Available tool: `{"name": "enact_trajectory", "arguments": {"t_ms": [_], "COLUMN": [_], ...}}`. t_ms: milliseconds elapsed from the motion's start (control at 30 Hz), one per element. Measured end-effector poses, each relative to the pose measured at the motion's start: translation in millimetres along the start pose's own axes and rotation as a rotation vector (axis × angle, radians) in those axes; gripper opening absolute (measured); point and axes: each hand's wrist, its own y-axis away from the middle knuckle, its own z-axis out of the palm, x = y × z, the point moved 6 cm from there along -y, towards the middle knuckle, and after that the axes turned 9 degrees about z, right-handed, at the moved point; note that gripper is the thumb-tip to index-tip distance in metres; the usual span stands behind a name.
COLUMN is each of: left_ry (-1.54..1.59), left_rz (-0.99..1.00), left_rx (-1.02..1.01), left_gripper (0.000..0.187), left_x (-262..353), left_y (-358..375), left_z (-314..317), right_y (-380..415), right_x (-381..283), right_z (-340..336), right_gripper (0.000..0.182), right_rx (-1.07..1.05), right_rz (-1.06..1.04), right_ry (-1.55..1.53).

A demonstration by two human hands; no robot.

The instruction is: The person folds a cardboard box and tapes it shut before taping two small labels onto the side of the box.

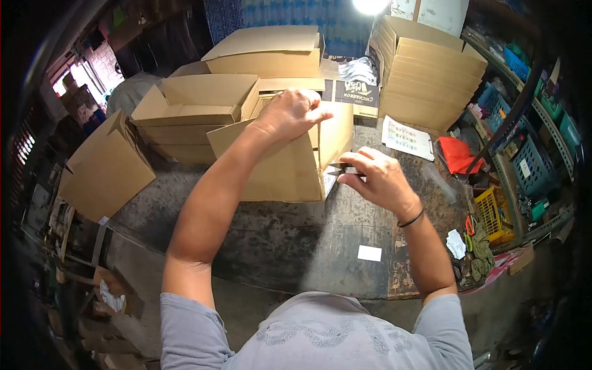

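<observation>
Workbench (290,246), dark and scuffed, with a white card (369,253) flat near its closer edge; beyond the card, near the bench's middle, stands the carton (280,172), plain brown board, its broad panel turned toward the person; the right hand (379,176), at the carton's right-hand corner, is closed around small dark-bladed snips (335,169), the blades pointing at the board and seemingly a little apart; whether they touch it cannot be told; the left hand (293,111) is curled closed over the carton's upper edge, its fingertips partly hidden.

Handling, as judged from appearance: the carton is probably light for its bulk, stiff along its folds and corners but yielding at the middle of a panel; the surface looks dry and matt, hence unlikely to slip; the board would crease or dent under hard pressure, and the free upper edges may flex; the soundest hold is a folded corner or the upper edge close to one, fingers clear of the blades; the snips, slim and pointed, are best held well behind their tips.

Farther off: printed sheets (407,139) to the right; stacked cartons (185,117) to the left; folded cardboard (428,80) piled at the right rear.
</observation>
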Motion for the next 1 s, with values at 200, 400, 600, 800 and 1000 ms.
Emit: {"name": "enact_trajectory", "arguments": {"t_ms": [200, 400, 600, 800, 1000], "left_ry": [-0.046, -0.041, -0.005, -0.019, -0.05], "left_rz": [0.0, 0.058, 0.109, 0.162, 0.156], "left_rx": [-0.143, -0.124, -0.085, -0.055, -0.06], "left_gripper": [0.048, 0.046, 0.046, 0.046, 0.043], "left_x": [16, 14, 18, 21, 25], "left_y": [-3, -5, -5, -4, -1], "left_z": [-6, 4, 7, 7, 11], "right_y": [-31, -45, -53, -52, -50], "right_x": [-27, -38, -39, -50, -54], "right_z": [-20, 1, 18, 19, 20], "right_gripper": [0.023, 0.017, 0.015, 0.014, 0.012], "right_rx": [-0.104, -0.186, -0.283, -0.335, -0.384], "right_rz": [-0.152, -0.32, -0.352, -0.358, -0.382], "right_ry": [0.226, 0.335, 0.357, 0.406, 0.42]}}
